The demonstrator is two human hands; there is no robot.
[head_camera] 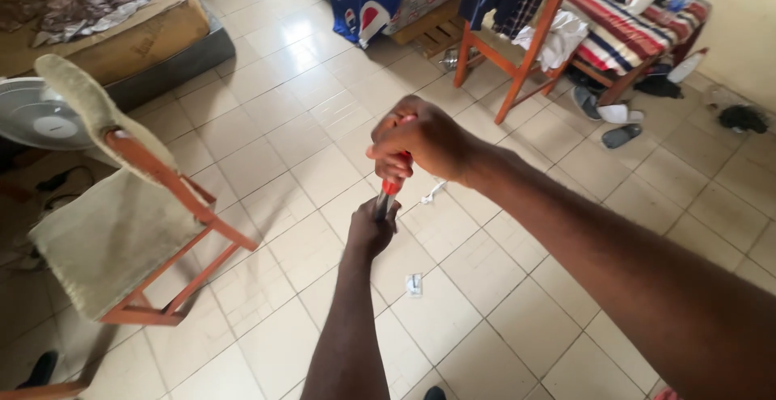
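Both my hands grip one long stick-like handle [389,191] with a red upper grip and a grey metal shaft. My right hand [420,140] is closed round the red top end. Lower down, my left hand [370,229] is closed round the grey shaft. The handle points down and away from me over the cream tiled floor [291,141]; its lower end is hidden behind my left hand. A small white scrap [414,284] lies on the tiles near my left forearm, and another white bit [434,192] lies just right of the handle.
An orange wooden chair [121,222] with a beige cushion stands at left, a white fan [36,113] behind it. A second wooden chair [525,36] draped with clothes and a striped table [630,28] stand at back right, with slippers [614,121] on the floor. A mattress [105,28] lies at back left.
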